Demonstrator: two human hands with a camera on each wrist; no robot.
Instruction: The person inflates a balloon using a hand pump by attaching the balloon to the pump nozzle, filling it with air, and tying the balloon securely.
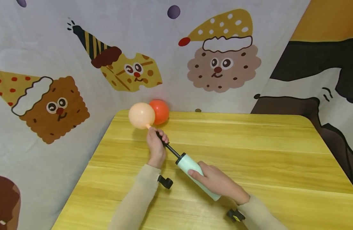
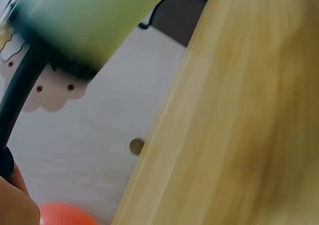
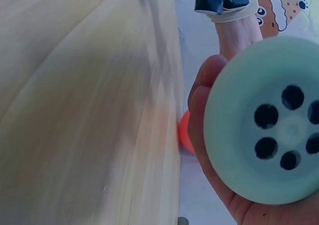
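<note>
A mint-green balloon pump (image 1: 195, 174) slants across the middle of the head view, its black rod drawn out toward the far left. My right hand (image 1: 216, 182) grips the green barrel, thumb on top. My left hand (image 1: 156, 143) holds the black nozzle end together with the neck of a partly inflated peach balloon (image 1: 142, 115). In the right wrist view the pump's round base (image 3: 291, 128), with several dark holes, faces the camera, fingers wrapped behind it. The left wrist view shows the barrel (image 2: 94, 21) close up and blurred.
Behind the peach balloon, a red balloon (image 1: 160, 111) rests at the back edge of the yellow wood-grain table (image 1: 251, 143). A cartoon-printed cloth (image 1: 170, 64) hangs right behind the table. Small black cameras (image 1: 165, 182) sit on both wrists.
</note>
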